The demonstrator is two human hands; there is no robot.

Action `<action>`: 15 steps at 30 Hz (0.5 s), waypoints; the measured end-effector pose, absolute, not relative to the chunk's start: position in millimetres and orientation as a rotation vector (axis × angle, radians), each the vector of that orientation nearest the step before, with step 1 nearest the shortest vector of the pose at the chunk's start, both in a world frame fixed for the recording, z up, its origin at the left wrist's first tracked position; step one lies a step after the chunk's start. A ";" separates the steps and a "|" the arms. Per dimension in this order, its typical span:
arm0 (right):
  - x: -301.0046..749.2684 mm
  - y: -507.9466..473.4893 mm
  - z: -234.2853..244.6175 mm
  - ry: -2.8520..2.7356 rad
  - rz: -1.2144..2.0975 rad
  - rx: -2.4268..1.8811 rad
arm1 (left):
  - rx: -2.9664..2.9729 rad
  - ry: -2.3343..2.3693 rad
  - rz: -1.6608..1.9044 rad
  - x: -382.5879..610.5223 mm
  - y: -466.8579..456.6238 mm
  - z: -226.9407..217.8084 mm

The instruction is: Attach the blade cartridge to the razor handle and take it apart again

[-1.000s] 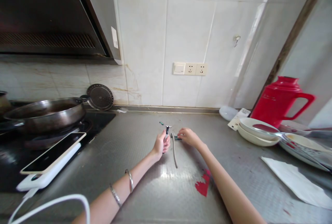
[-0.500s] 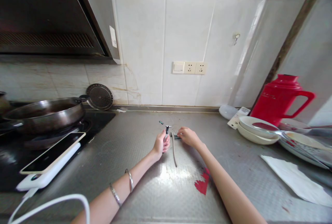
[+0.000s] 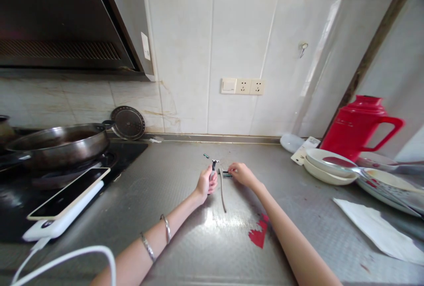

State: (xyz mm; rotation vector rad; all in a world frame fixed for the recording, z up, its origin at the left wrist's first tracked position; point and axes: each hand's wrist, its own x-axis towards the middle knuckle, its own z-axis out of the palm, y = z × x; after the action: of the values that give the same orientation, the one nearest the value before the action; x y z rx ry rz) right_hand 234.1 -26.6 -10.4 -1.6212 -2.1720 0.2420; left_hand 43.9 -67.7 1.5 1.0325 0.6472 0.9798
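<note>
My left hand (image 3: 206, 182) is closed round the handle of a razor (image 3: 213, 167), whose T-shaped head points up and away from me. My right hand (image 3: 241, 173) pinches the right end of a small flat dark case (image 3: 227, 174) on the counter; my fingers partly cover it. A thin dark strip shows along the case's far side. Between the two hands a thin brownish cord (image 3: 223, 195) lies lengthwise. Beyond the razor rests a small green and black piece (image 3: 206, 156), touched by neither hand.
A torn red scrap (image 3: 258, 234) lies beside my right forearm. To the left are a phone (image 3: 69, 193) on a white power bank with a cable, and a pan (image 3: 59, 144) on the stove. Bowls (image 3: 327, 171), a red thermos (image 3: 356, 127) and a white tissue (image 3: 377, 228) occupy the right.
My right fingers have shifted slightly at the case, and a thin dark strip now stands out along its far side. The left hand holds the razor in the same place.
</note>
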 end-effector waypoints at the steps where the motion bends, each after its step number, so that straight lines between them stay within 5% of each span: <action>1: 234.9 -26.0 -11.3 -2.169 0.243 -1.602 | 1.032 0.647 0.982 43.9 -67.5 1.0; 15: 226.5 -38.4 14.4 -1.850 0.460 -1.341 | 1.029 0.749 1.137 44.2 -61.9 -5.1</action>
State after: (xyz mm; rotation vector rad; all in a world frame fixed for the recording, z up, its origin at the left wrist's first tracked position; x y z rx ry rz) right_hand 226.5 -38.4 14.4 -1.3410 -1.8505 0.4603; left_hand 44.2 -61.9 -5.1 1.0286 0.7488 1.1366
